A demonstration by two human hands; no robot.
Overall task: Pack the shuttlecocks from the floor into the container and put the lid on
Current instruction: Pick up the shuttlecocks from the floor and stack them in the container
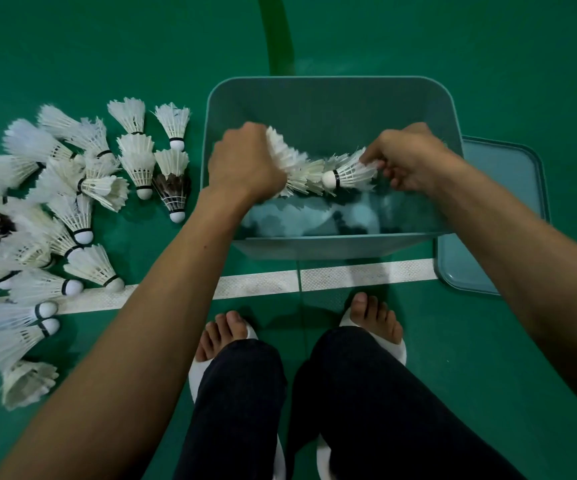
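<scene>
A teal plastic container (332, 95) stands on the green floor in front of me. Both my hands are over its opening. My left hand (245, 164) is shut on a nested stack of white shuttlecocks (297, 171) lying sideways. My right hand (408, 157) pinches the feathers of a single white shuttlecock (349, 173), whose cork tip touches the end of that stack. Several loose shuttlecocks (72, 202), mostly white with a few dark-feathered, lie scattered on the floor to the left. The teal lid (502, 209) lies flat on the floor, partly behind the container's right side.
A white court line (263, 282) runs across the floor just before the container. My two feet in white slippers (297, 341) stand close behind that line. Pale blurred shapes show through the container's front wall.
</scene>
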